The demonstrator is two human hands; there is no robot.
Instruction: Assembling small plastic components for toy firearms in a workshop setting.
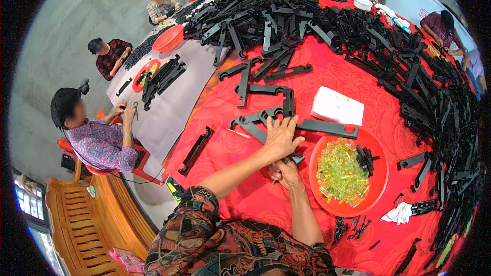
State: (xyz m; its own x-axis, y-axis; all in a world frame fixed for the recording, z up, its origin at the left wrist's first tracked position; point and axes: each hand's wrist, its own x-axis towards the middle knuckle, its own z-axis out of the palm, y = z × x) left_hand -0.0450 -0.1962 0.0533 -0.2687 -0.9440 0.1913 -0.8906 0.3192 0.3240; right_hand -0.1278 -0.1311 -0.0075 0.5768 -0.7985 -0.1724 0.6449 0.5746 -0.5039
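Note:
My left hand (280,139) lies with fingers stretched out over several long black plastic bars (255,121) with notched ends. Just below it, my right hand (286,174) is closed. A dark grey piece (297,159) shows beside its fingers, but what the hand grips is mostly hidden. To the right of my left hand lies another black bar (327,128), its end at the rim of a red bowl (381,171). Inside the bowl are many small yellow-green clear pieces (341,171) and some small black parts (365,159).
A large heap of black bars (271,15) curves along the far and right sides of the red-covered table. Beyond the bars sits a white tissue pack (337,106). One black bar (196,151) lies at left. A co-worker (97,133) sits at the left table.

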